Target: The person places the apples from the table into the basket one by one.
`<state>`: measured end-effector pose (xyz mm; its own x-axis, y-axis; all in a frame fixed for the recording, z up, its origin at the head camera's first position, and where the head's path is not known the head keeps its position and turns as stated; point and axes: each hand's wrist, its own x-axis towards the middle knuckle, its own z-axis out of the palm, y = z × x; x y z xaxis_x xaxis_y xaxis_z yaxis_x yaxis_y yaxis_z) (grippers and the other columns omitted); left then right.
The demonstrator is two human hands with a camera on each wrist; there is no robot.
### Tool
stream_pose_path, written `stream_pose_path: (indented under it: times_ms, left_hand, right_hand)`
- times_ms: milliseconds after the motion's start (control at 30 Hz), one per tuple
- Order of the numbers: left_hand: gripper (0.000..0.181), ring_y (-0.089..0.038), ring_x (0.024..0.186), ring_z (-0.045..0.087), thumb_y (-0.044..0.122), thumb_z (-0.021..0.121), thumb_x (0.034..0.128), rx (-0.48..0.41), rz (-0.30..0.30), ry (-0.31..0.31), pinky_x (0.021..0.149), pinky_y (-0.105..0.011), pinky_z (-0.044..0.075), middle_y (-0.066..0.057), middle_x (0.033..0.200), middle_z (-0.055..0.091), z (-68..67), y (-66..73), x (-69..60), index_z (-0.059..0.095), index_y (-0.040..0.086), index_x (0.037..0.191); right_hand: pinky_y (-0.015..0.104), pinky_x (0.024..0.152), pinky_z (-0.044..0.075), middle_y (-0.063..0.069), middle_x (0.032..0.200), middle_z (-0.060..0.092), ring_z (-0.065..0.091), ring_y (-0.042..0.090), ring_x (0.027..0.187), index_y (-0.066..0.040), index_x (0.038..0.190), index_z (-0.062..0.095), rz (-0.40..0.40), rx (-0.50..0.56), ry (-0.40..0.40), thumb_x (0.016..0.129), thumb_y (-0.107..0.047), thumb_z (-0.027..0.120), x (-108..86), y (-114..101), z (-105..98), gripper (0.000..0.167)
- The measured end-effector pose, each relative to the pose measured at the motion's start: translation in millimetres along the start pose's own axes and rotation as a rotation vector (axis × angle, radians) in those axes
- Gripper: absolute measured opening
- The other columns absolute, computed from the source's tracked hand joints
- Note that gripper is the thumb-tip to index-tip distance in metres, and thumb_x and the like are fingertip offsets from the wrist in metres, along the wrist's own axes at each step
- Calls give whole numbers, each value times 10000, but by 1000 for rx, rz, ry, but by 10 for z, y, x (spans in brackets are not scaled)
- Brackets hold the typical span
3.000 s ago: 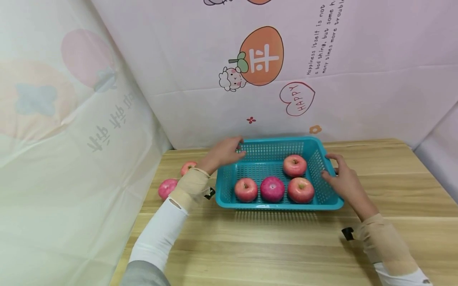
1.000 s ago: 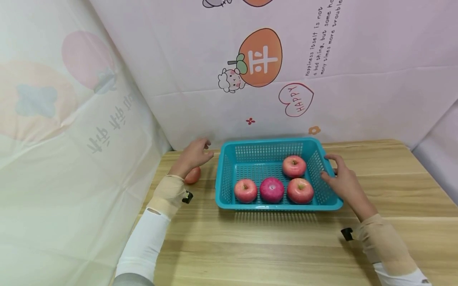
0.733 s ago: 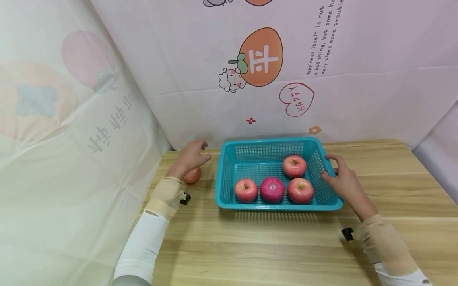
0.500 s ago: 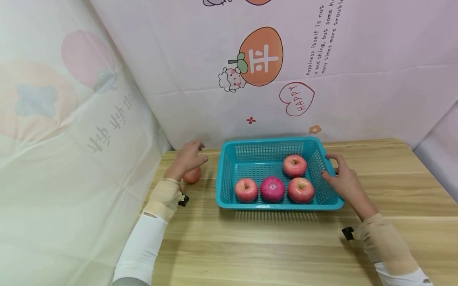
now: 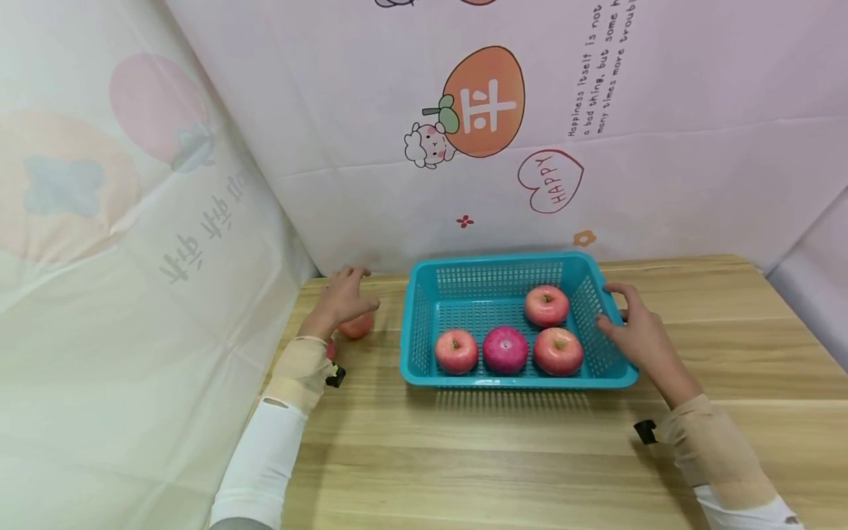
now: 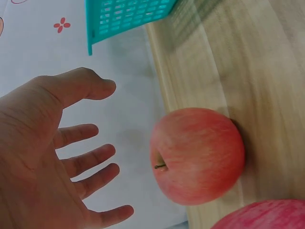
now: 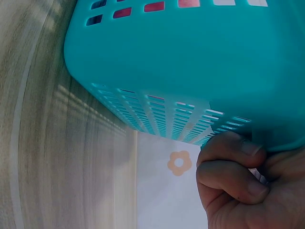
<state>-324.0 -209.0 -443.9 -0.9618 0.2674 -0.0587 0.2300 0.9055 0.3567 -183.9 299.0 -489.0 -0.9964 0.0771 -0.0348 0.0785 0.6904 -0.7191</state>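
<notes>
My left hand hovers over the left of the table with fingers spread, holding nothing. Just below it is a red apple, partly hidden by the hand in the head view. In the left wrist view that apple lies on its side, stem toward the fingers and apart from them. A pinker apple shows at that view's lower edge, mostly cut off. My right hand grips the right rim of a teal plastic basket, its fingers curled under the edge in the right wrist view.
Inside the basket sit several apples, among them a dark pink one in the front row and a red one behind at the right. A wooden table carries everything. Printed white cloth hangs close behind and at the left.
From above the basket's left side, my left hand has moved left to over the loose apples, then drifted slightly lower and farther left. My right hand keeps its grip; the basket stays put.
</notes>
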Motion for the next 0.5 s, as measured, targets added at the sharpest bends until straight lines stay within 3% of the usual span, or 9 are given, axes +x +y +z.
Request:
stream_pose_path:
  times_ms: [500]
  left_hand:
    - [748,-467,1546,296,313,716,903,-9,-30,-13,1197,-759,270,-229,1646,371,94,-131,-88,453,65,1558]
  right_hand:
    - [685,864,586,488,1395,528,636,620,1180,-31,1663,199,12,3,-12,1110,-298,542,-12,-23,-16,703]
